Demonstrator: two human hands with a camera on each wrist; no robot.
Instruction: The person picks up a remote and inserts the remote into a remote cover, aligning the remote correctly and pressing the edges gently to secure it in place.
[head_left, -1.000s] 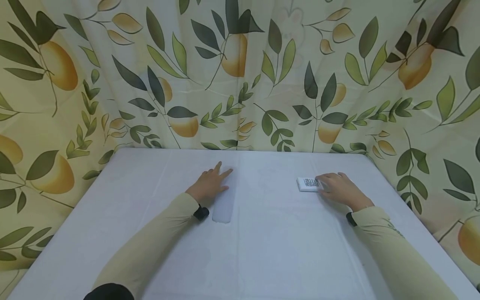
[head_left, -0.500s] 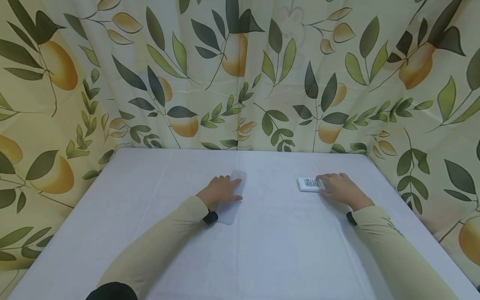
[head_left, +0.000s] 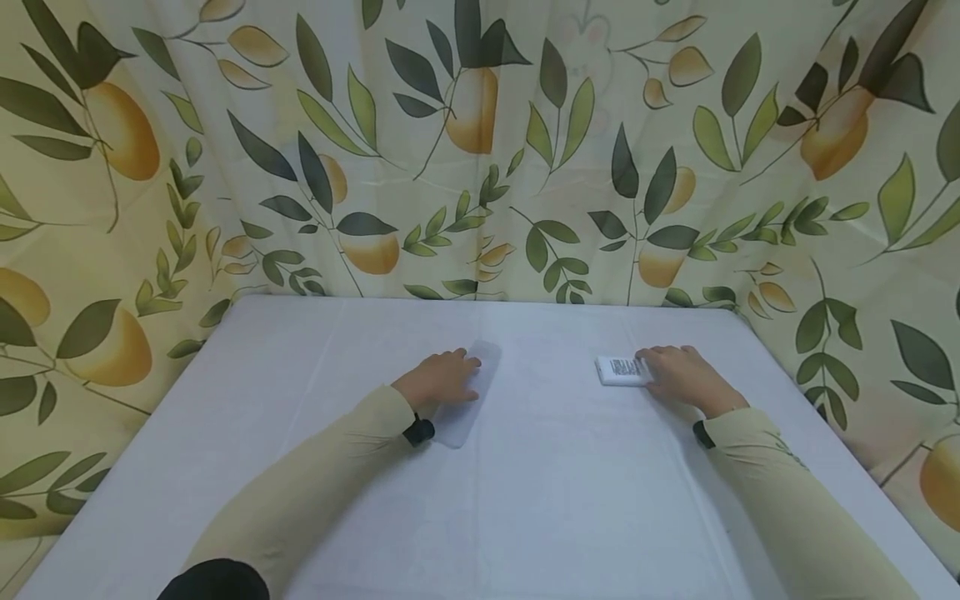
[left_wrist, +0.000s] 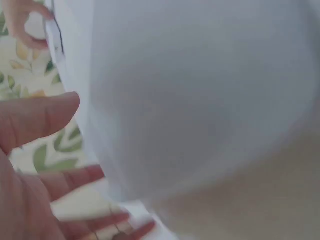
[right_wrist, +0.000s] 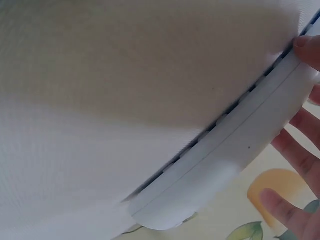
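Observation:
In the head view, my left hand (head_left: 437, 381) lies over a thin, see-through plastic strip (head_left: 459, 423) that rests slanted on the table. The left wrist view has its thumb and fingers (left_wrist: 67, 179) spread and fairly straight; contact with the strip is blurred there. Further right, my right hand (head_left: 692, 382) grips the end of a flat white rectangular object (head_left: 619, 372) with printed dark text on top. Seen from the right wrist, this white object (right_wrist: 210, 160) has a rounded end and a row of dark notches, the thumb on one edge and fingers along the other.
A white cloth covers the table (head_left: 555, 492), its far edge close to a curtain (head_left: 555, 192) printed with fruit and leaves. Between the two hands lies a stretch of bare cloth.
My left hand has drawn back towards me from its far, spread reach, and the clear strip has turned aslant with its far end to the right. The right hand holds the white object in place.

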